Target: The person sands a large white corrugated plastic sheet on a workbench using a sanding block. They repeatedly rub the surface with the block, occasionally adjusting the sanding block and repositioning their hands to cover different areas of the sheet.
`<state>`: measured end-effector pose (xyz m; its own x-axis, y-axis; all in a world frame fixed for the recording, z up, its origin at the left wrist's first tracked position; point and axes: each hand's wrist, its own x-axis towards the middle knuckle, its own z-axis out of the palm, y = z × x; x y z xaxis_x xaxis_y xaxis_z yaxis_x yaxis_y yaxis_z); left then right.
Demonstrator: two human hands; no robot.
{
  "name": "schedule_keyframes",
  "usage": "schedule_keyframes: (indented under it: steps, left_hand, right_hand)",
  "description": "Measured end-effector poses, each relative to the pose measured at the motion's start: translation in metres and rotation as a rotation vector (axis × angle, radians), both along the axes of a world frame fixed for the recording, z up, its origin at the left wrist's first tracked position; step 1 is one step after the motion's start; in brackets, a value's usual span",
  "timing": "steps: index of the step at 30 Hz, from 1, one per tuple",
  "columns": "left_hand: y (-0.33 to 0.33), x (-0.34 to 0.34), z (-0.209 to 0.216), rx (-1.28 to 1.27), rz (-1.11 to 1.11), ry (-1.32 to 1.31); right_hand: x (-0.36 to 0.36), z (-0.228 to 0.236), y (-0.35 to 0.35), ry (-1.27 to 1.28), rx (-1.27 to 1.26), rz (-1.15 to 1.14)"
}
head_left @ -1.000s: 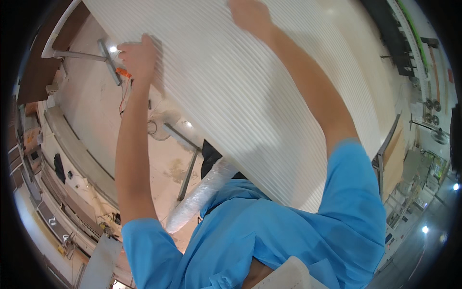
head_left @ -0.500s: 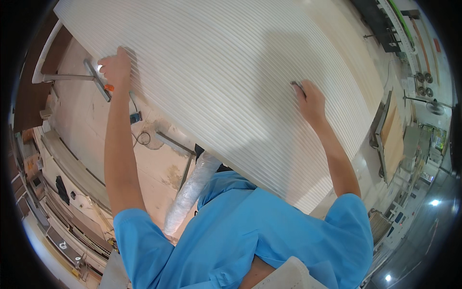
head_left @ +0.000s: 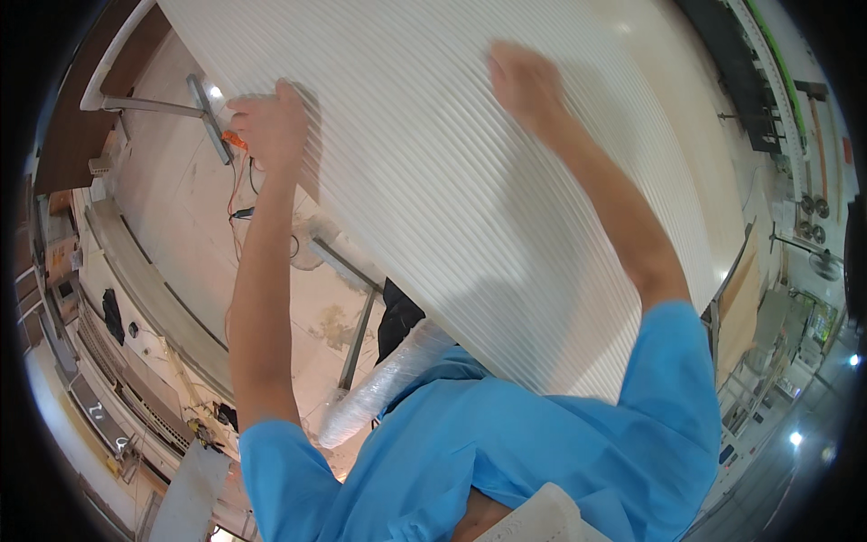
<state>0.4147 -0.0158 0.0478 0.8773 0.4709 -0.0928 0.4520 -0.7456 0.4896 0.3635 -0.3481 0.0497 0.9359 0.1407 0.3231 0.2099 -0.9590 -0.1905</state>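
1. My left hand has its grip curled tight over the left edge of the big white ribbed panel, fingers wrapped round the rim and holding it.
2. My right hand lies out on the panel's face, up and to the right of that grip. It is blurred, so I cannot tell whether its grip is flat, narrow or closed on anything.
3. A half second ago the right hand sat lower and further right on the ribs; now it is higher, nearer the top of the sheet. The left grip has kept to the same edge throughout. I judge the right hand is travelling over the surface while the left steadies the sheet.
4. The panel itself spans nearly the whole view, tilted, with its lower edge just above my blue shirt.
5. Just left of the left grip, a grey metal bar and an orange-tipped tool with thin wires hang near the panel's edge.
6. Below that grip, past the sheet's edge, lie a pale floor, a clear plastic-wrapped roll and a dark metal frame strut.
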Motion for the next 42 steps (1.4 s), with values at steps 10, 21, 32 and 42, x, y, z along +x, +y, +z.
schedule_keyframes:
  steps: [10, 21, 32, 42]
  left_hand:
    - [0.005, -0.003, -0.001, 0.000, -0.051, -0.084]
    - [0.001, 0.002, -0.004, 0.002, 0.008, -0.037]
    - [0.017, 0.011, -0.017, -0.028, -0.053, -0.089]
    - [-0.116, -0.167, 0.009, -0.504, -0.847, -0.455]
  right_hand:
    - [0.009, -0.011, -0.011, -0.075, 0.057, 0.116]
    - [-0.204, 0.021, -0.081, 0.168, 0.059, -0.132]
    - [-0.047, -0.010, -0.032, 0.127, -0.112, 0.017]
    - [-0.337, 0.012, -0.112, 0.242, 0.088, -0.454]
